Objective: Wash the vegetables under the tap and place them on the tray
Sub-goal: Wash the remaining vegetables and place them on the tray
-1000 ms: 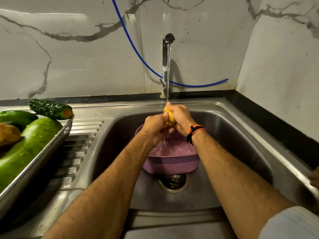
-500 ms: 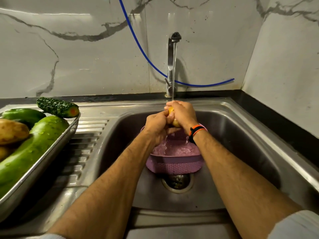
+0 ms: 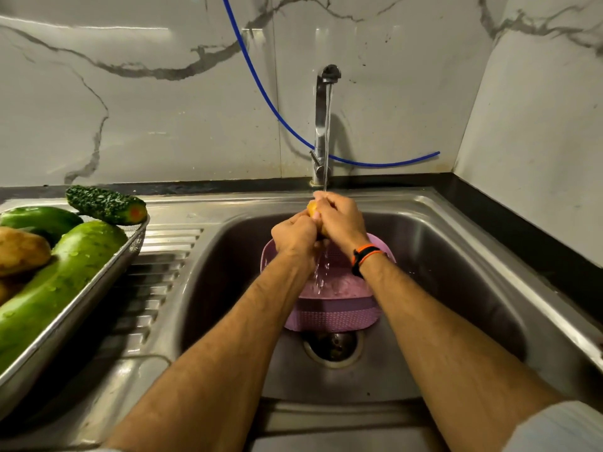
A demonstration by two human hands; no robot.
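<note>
While the tap [image 3: 327,93] runs, the left hand [image 3: 295,234] and right hand [image 3: 341,220] both curl closed around a yellowish vegetable [image 3: 312,208], above the purple basket [image 3: 336,308]. Recommended: rotate it under the stream, grip firm, then transfer to the tray [image 3: 98,288].

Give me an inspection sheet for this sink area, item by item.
Surface: steel sink with ribbed drainboard; drain open.
Job's things: tap running; yellow vegetable held under the stream; tray on the left holds a bitter gourd, green gourds and a potato.
Clutter: purple basket in the basin below the hands.
Grippers: left hand and right hand both grip the vegetable.
Cables: blue hose along the wall behind the tap.
Surroundings: marble wall; dark counter edge.
</note>
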